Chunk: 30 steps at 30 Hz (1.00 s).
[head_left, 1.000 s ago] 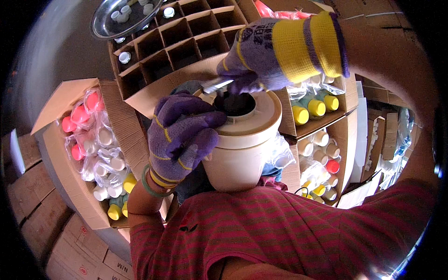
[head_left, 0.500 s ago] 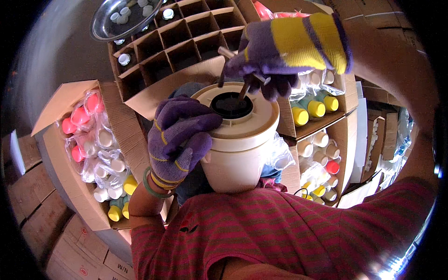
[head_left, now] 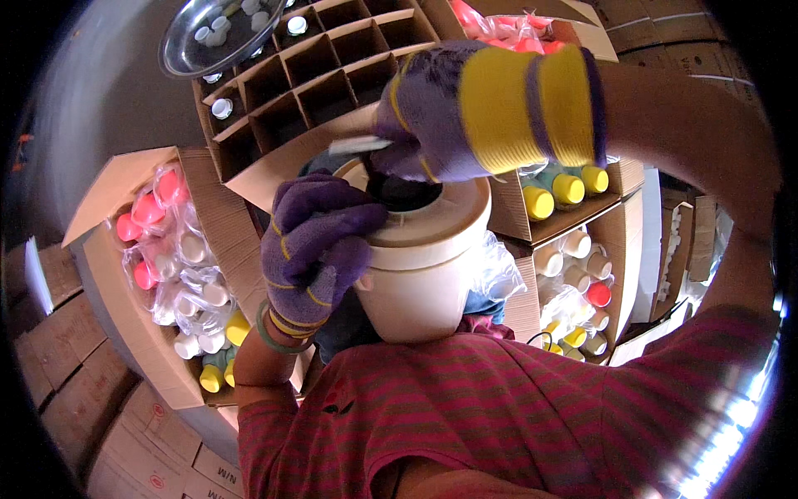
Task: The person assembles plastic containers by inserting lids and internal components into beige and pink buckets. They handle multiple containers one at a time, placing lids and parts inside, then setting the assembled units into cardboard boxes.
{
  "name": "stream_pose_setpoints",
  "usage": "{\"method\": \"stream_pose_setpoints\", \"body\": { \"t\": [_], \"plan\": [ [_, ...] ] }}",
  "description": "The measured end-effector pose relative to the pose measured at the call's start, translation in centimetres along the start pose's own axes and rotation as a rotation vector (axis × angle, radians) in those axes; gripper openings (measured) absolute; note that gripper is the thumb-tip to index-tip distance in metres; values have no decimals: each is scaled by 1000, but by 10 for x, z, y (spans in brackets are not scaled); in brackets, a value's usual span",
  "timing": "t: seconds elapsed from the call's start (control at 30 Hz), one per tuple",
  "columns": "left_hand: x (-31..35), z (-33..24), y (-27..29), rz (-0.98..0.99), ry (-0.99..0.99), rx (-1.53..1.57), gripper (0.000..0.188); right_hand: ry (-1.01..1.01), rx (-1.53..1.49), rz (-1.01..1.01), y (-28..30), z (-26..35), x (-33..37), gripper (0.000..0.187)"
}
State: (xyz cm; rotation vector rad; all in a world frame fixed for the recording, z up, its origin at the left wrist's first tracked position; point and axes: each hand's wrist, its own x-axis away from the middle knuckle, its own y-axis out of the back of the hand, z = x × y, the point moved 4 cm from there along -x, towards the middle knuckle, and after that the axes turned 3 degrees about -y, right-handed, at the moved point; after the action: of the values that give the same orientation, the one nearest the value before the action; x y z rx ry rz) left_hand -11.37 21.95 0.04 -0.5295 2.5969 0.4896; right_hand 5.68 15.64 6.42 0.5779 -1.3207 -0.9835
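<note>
head view | L hand [head_left: 320,241] clamped on rim of cream jar [head_left: 424,266], held at chest | R hand [head_left: 465,112] fingers pinched on thin tool [head_left: 359,145] over jar mouth | divider box [head_left: 320,62] at top: few cells filled, most open

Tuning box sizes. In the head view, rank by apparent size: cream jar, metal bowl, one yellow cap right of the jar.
1. Cream jar: largest, though it sits nearest the camera, which inflates it.
2. Metal bowl: smaller, farther off, cut by the picture's rim.
3. Yellow cap: smallest by far.
</note>
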Motion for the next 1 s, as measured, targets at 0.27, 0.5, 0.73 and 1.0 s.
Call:
{"method": "stream_pose_setpoints", "body": {
  "t": [0.27,0.5,0.73,1.0],
  "plan": [
    [7,2,6,-15,8,10,24,550,-412,-842,-34,-102,5,26],
    [5,2,-2,-26,39,97,24,-618,341,-29,-279,-266,43,25],
    [4,7,-3,-39,13,149,24,-795,76,-181,-340,-240,47,33],
    [-8,50,4,-74,288,99,25,266,-1025,-911,-131,-37,66,57]
  ]
}}
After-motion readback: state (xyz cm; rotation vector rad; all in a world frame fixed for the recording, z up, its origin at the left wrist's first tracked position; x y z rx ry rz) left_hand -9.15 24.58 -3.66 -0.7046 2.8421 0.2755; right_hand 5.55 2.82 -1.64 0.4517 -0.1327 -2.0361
